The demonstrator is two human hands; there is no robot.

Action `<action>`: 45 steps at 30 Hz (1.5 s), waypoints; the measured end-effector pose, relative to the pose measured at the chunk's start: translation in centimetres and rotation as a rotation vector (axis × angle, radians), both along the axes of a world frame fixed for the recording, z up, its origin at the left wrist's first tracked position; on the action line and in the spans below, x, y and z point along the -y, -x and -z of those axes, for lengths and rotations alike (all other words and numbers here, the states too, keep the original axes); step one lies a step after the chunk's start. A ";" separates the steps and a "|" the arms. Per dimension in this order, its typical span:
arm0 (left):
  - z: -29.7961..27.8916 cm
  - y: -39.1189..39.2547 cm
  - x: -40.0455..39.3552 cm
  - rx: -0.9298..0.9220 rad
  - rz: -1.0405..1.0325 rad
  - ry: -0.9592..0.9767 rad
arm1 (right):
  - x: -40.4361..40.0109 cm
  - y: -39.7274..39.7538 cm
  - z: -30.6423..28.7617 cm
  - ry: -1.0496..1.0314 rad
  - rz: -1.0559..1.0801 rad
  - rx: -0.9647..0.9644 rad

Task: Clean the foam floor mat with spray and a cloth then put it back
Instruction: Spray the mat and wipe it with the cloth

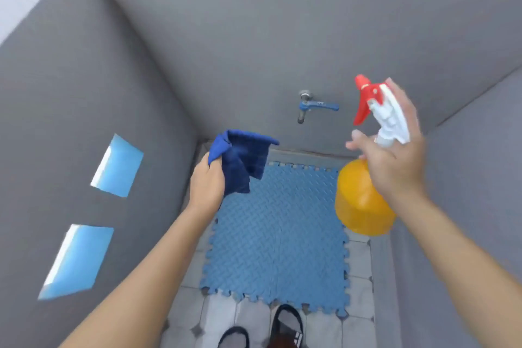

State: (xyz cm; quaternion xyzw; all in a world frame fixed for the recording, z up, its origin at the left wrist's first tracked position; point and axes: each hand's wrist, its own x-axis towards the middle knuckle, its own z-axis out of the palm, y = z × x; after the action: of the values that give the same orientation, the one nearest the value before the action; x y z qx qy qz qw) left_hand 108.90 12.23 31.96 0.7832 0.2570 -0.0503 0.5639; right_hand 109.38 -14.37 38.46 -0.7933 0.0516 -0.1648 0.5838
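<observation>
- On the tiled floor (pixel 357 288), between grey walls, the blue foam mat (pixel 278 237) lies flat, its toothed edges showing on all sides; its far edge runs close to the back wall.
- Above the mat's near-left part, the left hand (pixel 206 186) is raised, its fingers curled tight round a bunched dark blue cloth (pixel 243 161), which hangs clear of the mat.
- Above the mat's right edge, the right hand (pixel 395 155) holds a spray bottle (pixel 361 200) by the neck, the fingers loosely wrapped there and blurred; the orange body hangs below the hand and the white-and-red trigger head rises above it.
- On the back wall beyond the mat sits a tap (pixel 309 106) with a blue lever.
- At the mat's near edge, two feet in dark sandals (pixel 288 325) stand on the tiles.
</observation>
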 end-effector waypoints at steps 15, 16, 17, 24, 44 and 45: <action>17.7 15.0 -8.2 -0.482 0.003 -0.116 | -8.8 19.7 25.9 0.014 -0.116 -0.980; 17.8 15.0 -8.3 -0.491 0.018 -0.134 | -8.7 19.7 26.2 0.011 -0.104 -0.991; 18.0 15.0 -8.5 -0.480 0.037 -0.161 | -8.6 19.7 26.6 0.018 -0.091 -0.991; 24.2 12.6 -8.3 -0.395 0.113 -0.332 | -8.7 18.2 32.7 0.140 -0.148 -0.902; 59.2 16.7 -8.5 -0.044 1.085 -0.985 | -10.1 6.8 55.0 0.483 -0.178 -0.578; 60.2 17.0 -8.2 -0.004 1.049 -0.984 | -10.2 6.3 55.3 0.487 -0.204 -0.590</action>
State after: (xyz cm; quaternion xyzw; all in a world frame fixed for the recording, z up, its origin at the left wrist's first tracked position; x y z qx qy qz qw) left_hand 91.88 20.48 -28.21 0.9668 -0.1592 -0.1943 0.0467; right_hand 103.08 -4.14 -16.83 -0.9230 0.0975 0.1216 0.3518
